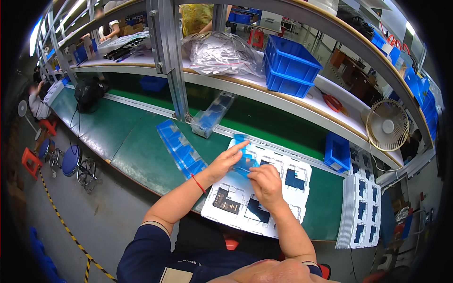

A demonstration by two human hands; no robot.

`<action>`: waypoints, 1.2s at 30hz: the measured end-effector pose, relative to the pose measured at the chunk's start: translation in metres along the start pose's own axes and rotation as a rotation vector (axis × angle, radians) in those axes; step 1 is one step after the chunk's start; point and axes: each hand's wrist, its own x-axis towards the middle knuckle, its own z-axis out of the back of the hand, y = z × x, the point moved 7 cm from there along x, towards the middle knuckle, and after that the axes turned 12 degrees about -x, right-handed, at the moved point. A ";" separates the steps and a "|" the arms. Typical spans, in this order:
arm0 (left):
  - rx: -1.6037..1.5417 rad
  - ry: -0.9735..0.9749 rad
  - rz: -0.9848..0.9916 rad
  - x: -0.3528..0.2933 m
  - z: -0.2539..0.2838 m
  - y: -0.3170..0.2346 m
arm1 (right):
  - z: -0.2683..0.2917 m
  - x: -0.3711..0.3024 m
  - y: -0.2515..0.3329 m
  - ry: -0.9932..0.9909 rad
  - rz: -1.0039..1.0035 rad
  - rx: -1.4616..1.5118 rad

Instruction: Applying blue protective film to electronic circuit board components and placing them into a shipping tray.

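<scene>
Two hands (222,165) (267,187) at blue film (244,165), white tray (236,180) near bench (325,217) edge

Grey floor (118,200), striped tape (71,232); green bench (113,127); round blue stool (71,159).

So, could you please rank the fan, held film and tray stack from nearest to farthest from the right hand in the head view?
1. Held film, at the right hand.
2. Tray stack, to the right.
3. Fan, at upper right.
</scene>
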 end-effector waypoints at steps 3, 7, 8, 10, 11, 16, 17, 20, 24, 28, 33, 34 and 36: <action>0.083 0.018 -0.020 0.002 -0.001 0.002 | -0.006 -0.003 0.003 0.065 -0.001 0.076; 0.230 -0.002 -0.016 0.002 0.014 0.007 | 0.000 -0.001 0.002 0.092 -0.064 0.156; 0.177 -0.133 -0.050 0.002 0.024 0.003 | 0.002 -0.004 -0.008 0.074 -0.179 0.295; 0.128 -0.337 -0.122 0.000 0.042 -0.005 | -0.003 -0.017 -0.031 -0.044 -0.477 0.726; 0.095 -0.428 -0.158 -0.002 0.045 -0.013 | -0.003 -0.021 -0.040 -0.100 -0.594 0.892; 0.458 -0.445 -0.370 -0.008 0.050 -0.028 | -0.010 -0.032 -0.070 -0.178 -0.846 1.117; 0.454 -0.451 -0.357 -0.009 0.048 -0.028 | -0.013 -0.031 -0.068 -0.097 -0.886 1.026; 0.601 -0.178 -0.420 -0.009 0.009 -0.029 | -0.025 -0.028 -0.054 0.055 -0.837 0.867; 0.744 -0.018 -0.362 -0.007 -0.006 -0.027 | -0.032 -0.026 -0.047 0.164 -0.725 0.696; 0.689 -0.106 -0.322 -0.007 0.007 -0.021 | -0.033 -0.030 -0.050 0.132 -0.874 0.766; 0.724 -0.162 -0.311 -0.009 0.011 -0.024 | -0.031 -0.045 -0.069 0.145 -1.045 0.676; 0.707 -0.176 -0.345 -0.009 0.010 -0.025 | -0.028 -0.045 -0.068 0.141 -1.043 0.673; 0.737 -0.236 -0.460 -0.008 0.015 -0.032 | -0.016 -0.045 -0.060 0.135 -1.061 0.650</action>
